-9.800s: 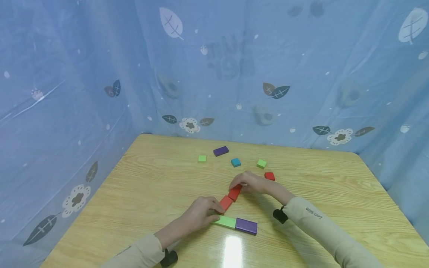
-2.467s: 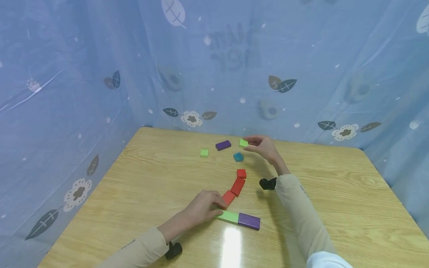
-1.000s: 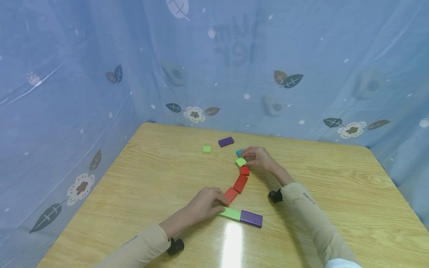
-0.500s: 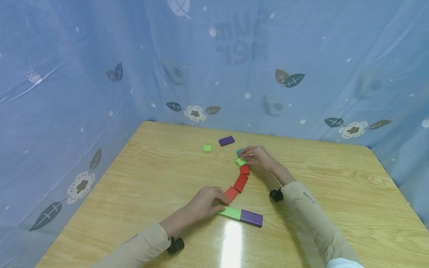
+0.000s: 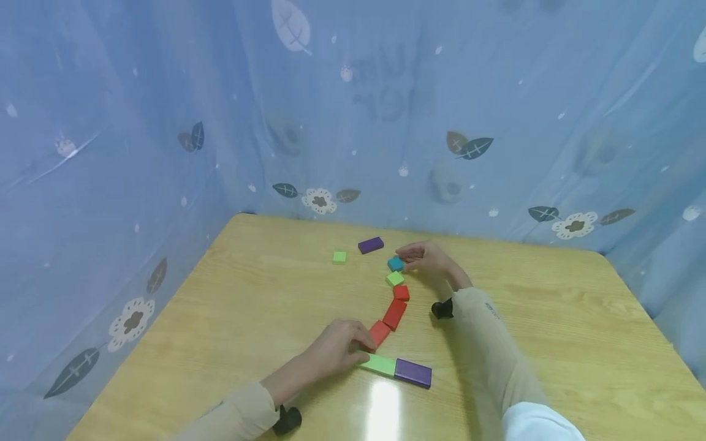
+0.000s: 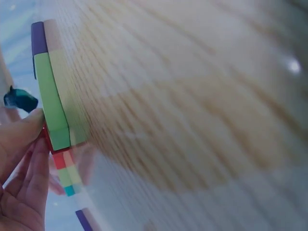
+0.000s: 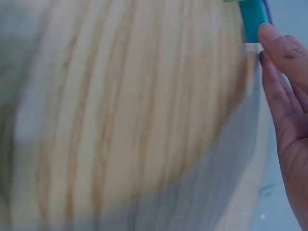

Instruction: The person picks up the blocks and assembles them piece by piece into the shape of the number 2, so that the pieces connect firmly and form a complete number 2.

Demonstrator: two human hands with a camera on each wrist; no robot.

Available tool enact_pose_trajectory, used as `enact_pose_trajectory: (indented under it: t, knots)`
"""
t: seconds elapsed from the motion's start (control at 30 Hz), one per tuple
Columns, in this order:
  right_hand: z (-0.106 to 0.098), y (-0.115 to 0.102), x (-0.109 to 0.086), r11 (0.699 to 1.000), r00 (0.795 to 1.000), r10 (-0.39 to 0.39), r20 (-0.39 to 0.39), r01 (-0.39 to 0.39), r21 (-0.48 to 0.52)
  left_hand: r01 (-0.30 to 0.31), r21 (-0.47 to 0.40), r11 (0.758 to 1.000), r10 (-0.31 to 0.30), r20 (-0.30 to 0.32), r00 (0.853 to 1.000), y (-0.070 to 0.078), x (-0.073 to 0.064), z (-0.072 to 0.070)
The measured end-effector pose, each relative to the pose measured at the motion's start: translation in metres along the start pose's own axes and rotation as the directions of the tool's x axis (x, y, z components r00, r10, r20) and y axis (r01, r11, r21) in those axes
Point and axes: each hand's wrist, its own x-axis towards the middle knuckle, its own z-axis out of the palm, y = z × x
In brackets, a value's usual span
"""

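Note:
My left hand (image 5: 337,348) rests at the near end of a curved row of flat blocks. Its thumb touches the long light-green block (image 5: 380,364), and its fingers touch the end of a light-red block (image 5: 379,333). A purple block (image 5: 413,373) adjoins the green one's right end. Farther along the curve lie a dark-red block (image 5: 394,314), a small red block (image 5: 401,293) and a small light-green block (image 5: 394,278). Past these lies a small teal block (image 5: 394,264). My right hand (image 5: 429,257) is beside it, thumb and fingers apart; the thumb tip meets its edge in the right wrist view.
Apart from the row, a purple block (image 5: 371,245) and a small light-green block (image 5: 339,258) lie toward the back of the wooden table (image 5: 248,294). A blue patterned curtain (image 5: 353,122) hangs behind and at the sides. A bright reflection lies on the front tabletop.
Earlier, the right hand added the small red block, then the small green one, to the curve. It has just released the green block and shifted to the teal one. The left hand stayed put.

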Motion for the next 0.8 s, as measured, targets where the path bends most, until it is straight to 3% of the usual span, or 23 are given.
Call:
enact_pose_trajectory:
  t: [0.13, 0.37, 0.53, 0.8]
  knots:
    - [0.007, 0.008, -0.001, 0.996, 0.998, 0.064, 0.004, -0.064, -0.062, 0.023, -0.02, 1.0, -0.023, 0.014, 1.0, 0.001, -0.004, 0.006]
    - [0.003, 0.0, -0.001, 0.993, 0.981, 0.101, -0.163, -0.11, -0.05, 0.007, 0.004, 1.0, -0.007, 0.006, 1.0, 0.001, -0.003, 0.006]
    - [0.003, -0.011, 0.009, 0.995, 0.977, 0.064, -0.203, -0.078, -0.061, 0.004, 0.017, 1.0, -0.004, 0.002, 1.0, 0.001, -0.001, 0.003]
    - [0.01, -0.019, 0.02, 0.996, 0.985, -0.087, -0.147, 0.081, -0.045, 0.012, 0.028, 1.0, -0.012, 0.007, 1.0, 0.001, -0.001, 0.001]
